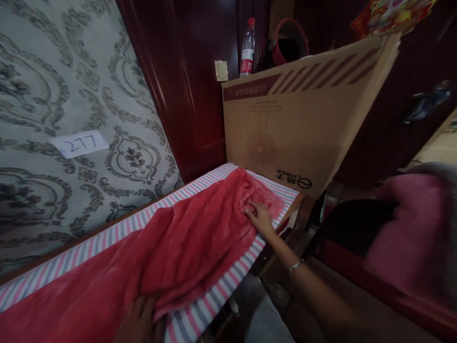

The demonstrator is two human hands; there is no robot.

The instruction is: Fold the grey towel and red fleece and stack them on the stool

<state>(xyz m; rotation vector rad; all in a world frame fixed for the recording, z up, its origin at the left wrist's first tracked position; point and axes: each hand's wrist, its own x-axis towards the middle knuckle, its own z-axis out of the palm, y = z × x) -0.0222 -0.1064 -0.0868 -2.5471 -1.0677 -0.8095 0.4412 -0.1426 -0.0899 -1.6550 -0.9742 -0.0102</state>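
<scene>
A red plush blanket (200, 233) lies in loose folds along a table covered with a striped cloth (221, 290). My right hand (260, 220) is closed on a bunched fold near the blanket's far end, with a silver bracelet on that wrist. At the near edge, my left hand (137, 320) presses against the blanket with fingers bent over its border. That hand is dim and cut off by the bottom of the view, and its thumb is mostly hidden.
A large cardboard box (296, 128) stands at the table's far end, with a red-capped bottle (247, 50) behind it. Patterned wallpaper (135, 152) borders the left side. On the right sits a seat with a pink cover (407, 233).
</scene>
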